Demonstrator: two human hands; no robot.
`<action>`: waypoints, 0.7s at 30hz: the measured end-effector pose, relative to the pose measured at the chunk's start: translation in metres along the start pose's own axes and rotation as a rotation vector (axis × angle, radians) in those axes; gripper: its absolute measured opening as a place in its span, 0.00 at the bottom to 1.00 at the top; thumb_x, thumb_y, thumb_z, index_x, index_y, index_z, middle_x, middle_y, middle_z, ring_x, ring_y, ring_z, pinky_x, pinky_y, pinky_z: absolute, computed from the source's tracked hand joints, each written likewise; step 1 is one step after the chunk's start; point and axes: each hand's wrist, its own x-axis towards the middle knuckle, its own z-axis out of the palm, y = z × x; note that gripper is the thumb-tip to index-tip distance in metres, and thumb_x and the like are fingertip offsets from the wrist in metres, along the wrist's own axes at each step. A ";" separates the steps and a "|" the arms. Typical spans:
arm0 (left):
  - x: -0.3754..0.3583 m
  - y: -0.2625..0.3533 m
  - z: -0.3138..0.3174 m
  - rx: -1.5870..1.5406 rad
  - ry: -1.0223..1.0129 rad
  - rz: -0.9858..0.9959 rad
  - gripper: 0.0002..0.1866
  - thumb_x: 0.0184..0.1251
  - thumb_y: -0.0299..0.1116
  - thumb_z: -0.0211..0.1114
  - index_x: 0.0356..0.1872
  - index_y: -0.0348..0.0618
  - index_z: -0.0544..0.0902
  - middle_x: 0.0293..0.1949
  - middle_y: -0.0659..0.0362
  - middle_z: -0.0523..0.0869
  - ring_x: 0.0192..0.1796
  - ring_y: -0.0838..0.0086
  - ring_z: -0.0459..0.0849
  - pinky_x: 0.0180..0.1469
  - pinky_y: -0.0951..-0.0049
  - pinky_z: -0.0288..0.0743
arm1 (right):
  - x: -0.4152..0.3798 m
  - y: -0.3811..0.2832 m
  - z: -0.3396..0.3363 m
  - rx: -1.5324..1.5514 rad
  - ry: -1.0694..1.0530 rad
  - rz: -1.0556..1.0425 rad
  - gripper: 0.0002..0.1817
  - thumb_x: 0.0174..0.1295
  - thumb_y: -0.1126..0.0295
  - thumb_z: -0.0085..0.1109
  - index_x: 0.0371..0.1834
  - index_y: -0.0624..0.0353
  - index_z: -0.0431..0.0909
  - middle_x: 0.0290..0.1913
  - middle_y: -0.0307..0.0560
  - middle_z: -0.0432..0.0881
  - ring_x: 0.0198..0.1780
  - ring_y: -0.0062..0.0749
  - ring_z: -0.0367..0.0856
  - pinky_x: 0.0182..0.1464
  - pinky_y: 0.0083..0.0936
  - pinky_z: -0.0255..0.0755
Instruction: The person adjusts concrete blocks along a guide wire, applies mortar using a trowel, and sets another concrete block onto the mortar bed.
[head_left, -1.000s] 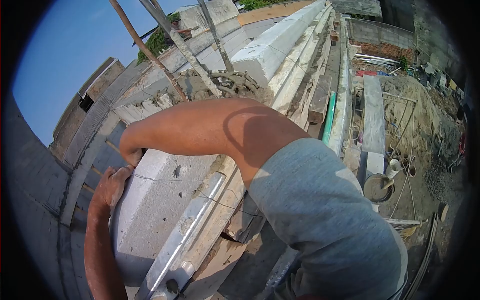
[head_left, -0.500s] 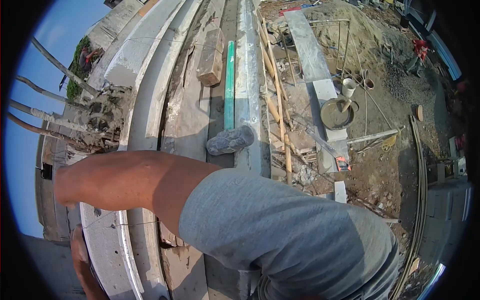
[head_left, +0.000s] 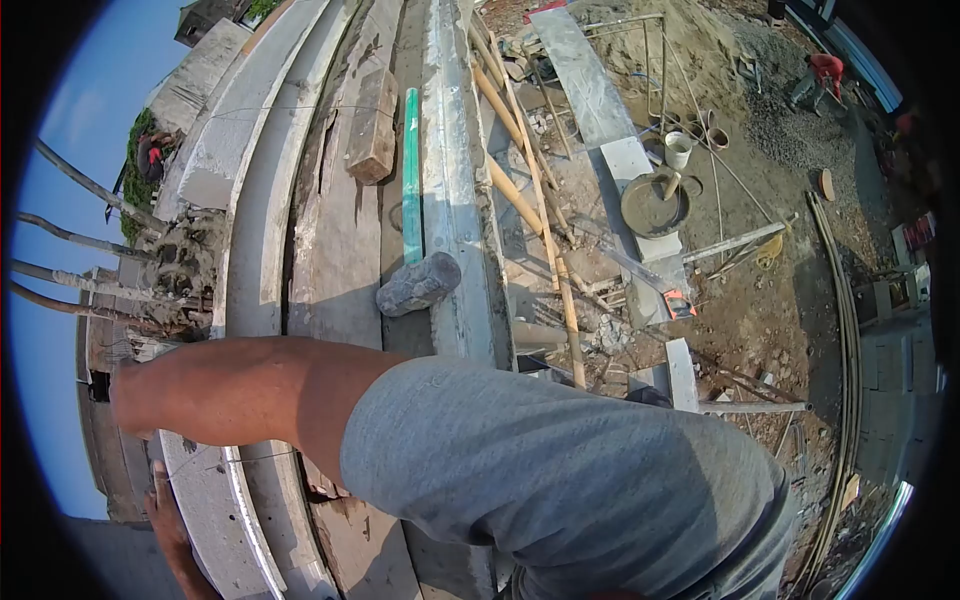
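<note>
My right arm, in a grey sleeve, stretches across the view to the left. My right hand [head_left: 132, 402] is at the far left beside the pale concrete block [head_left: 205, 490]; its fingers are hidden, so what it holds cannot be seen. Below it, my left hand [head_left: 165, 508] lies along the outer side of that block, fingers stretched out and apart. A thin wire [head_left: 215, 460] crosses the block near both hands. Beyond the arm, a stone-headed mallet [head_left: 420, 285] with a green handle [head_left: 412, 170] lies on the planks.
A wooden block [head_left: 372, 130] sits on the planks. Bent rods [head_left: 85, 235] stick out at left. Down at right are a basin of grey mix [head_left: 655, 208], a white bucket [head_left: 678, 150], a handsaw [head_left: 678, 303] and bamboo poles [head_left: 520, 200]. Two other people [head_left: 825, 75] work farther off.
The view has shifted, so the mallet, planks and ground items sit farther left. Both hands stay beside the concrete block, and the left hand's fingers show more spread.
</note>
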 end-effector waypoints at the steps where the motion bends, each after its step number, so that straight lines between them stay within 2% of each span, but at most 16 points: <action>1: 0.002 0.003 0.000 -0.049 0.018 -0.037 0.29 0.74 0.48 0.38 0.67 0.37 0.63 0.58 0.39 0.71 0.53 0.49 0.71 0.60 0.57 0.60 | 0.001 0.000 0.001 -0.025 0.015 -0.003 0.16 0.47 0.61 0.64 0.41 0.50 0.85 0.40 0.42 0.85 0.42 0.38 0.83 0.42 0.42 0.75; 3: 0.007 -0.005 0.005 -0.152 0.029 -0.133 0.29 0.74 0.49 0.39 0.67 0.39 0.63 0.56 0.39 0.73 0.53 0.51 0.72 0.59 0.58 0.62 | 0.004 -0.002 0.006 -0.106 0.060 -0.027 0.15 0.46 0.62 0.63 0.39 0.51 0.86 0.38 0.42 0.85 0.40 0.38 0.83 0.39 0.43 0.74; 5: 0.010 -0.011 0.008 -0.276 0.025 -0.135 0.29 0.74 0.50 0.40 0.66 0.40 0.64 0.55 0.40 0.74 0.53 0.52 0.72 0.60 0.59 0.62 | 0.009 -0.001 0.010 -0.111 0.105 -0.025 0.14 0.46 0.62 0.63 0.36 0.51 0.86 0.36 0.42 0.85 0.38 0.38 0.83 0.37 0.43 0.72; 8: 0.007 0.000 0.009 -0.354 0.084 -0.008 0.29 0.74 0.52 0.40 0.64 0.40 0.68 0.55 0.41 0.74 0.53 0.54 0.73 0.60 0.60 0.61 | 0.016 0.006 0.018 -0.107 0.185 -0.026 0.11 0.46 0.62 0.62 0.31 0.51 0.86 0.32 0.41 0.85 0.36 0.37 0.82 0.35 0.43 0.69; 10: 0.004 -0.007 0.021 -0.207 0.232 0.061 0.30 0.74 0.53 0.41 0.61 0.38 0.72 0.54 0.40 0.74 0.52 0.54 0.73 0.60 0.60 0.61 | -0.006 0.004 0.009 -0.223 0.261 -0.085 0.09 0.46 0.62 0.62 0.28 0.50 0.86 0.31 0.40 0.85 0.35 0.36 0.81 0.36 0.42 0.67; 13: 0.008 0.004 0.027 -0.575 0.319 -0.115 0.31 0.72 0.54 0.44 0.55 0.34 0.76 0.53 0.43 0.75 0.50 0.57 0.74 0.57 0.61 0.64 | 0.000 -0.001 0.009 -0.262 0.221 -0.102 0.16 0.49 0.60 0.64 0.42 0.49 0.85 0.42 0.40 0.84 0.47 0.37 0.80 0.46 0.45 0.68; 16: 0.008 0.043 -0.001 -0.655 0.223 -0.340 0.27 0.72 0.50 0.49 0.52 0.32 0.78 0.50 0.45 0.76 0.47 0.62 0.75 0.52 0.62 0.67 | 0.001 -0.005 0.003 -0.349 0.233 -0.110 0.17 0.50 0.59 0.64 0.44 0.48 0.84 0.44 0.40 0.84 0.50 0.36 0.79 0.48 0.46 0.65; 19: 0.015 0.032 0.006 -0.630 0.315 -0.247 0.25 0.70 0.48 0.52 0.46 0.31 0.80 0.43 0.51 0.79 0.42 0.68 0.76 0.48 0.66 0.68 | -0.004 -0.003 0.000 -0.337 0.273 -0.131 0.11 0.53 0.62 0.58 0.37 0.50 0.85 0.38 0.38 0.85 0.43 0.33 0.81 0.38 0.42 0.65; 21: 0.014 0.040 0.004 -0.770 0.281 -0.291 0.24 0.70 0.48 0.53 0.42 0.32 0.81 0.39 0.54 0.80 0.39 0.72 0.76 0.45 0.68 0.69 | -0.009 -0.003 -0.002 -0.349 0.221 -0.116 0.11 0.55 0.62 0.57 0.38 0.49 0.84 0.40 0.38 0.85 0.44 0.33 0.81 0.38 0.42 0.66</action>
